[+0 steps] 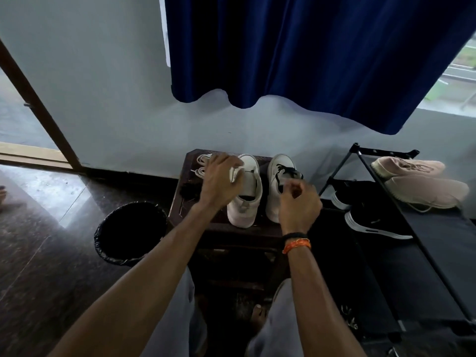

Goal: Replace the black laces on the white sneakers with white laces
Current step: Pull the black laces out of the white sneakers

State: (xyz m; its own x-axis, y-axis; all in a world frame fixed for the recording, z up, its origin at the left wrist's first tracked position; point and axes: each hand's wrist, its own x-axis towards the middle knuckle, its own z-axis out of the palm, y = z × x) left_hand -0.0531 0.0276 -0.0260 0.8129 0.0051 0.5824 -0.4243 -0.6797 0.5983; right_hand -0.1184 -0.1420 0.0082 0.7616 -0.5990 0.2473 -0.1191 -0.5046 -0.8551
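Observation:
Two white sneakers stand side by side on a small dark wooden stool (195, 225), toes toward the wall. The left sneaker (246, 202) has no lace across its front. My left hand (219, 181) grips a folded white lace (235, 172) right beside that shoe's tongue. The right sneaker (277, 181) still carries a black lace (283, 171); my right hand (298, 199) pinches that lace near the shoe's opening. More white laces (202, 163) lie on the stool's far left corner. A dark bundle (189, 190), perhaps a black lace, lies under my left wrist.
A black bin (128, 230) stands on the floor left of the stool. A black shoe rack (401, 197) on the right holds pink sneakers (417, 181) on top and black shoes (373, 220) below. A blue curtain (309, 60) hangs above; a doorway opens at left.

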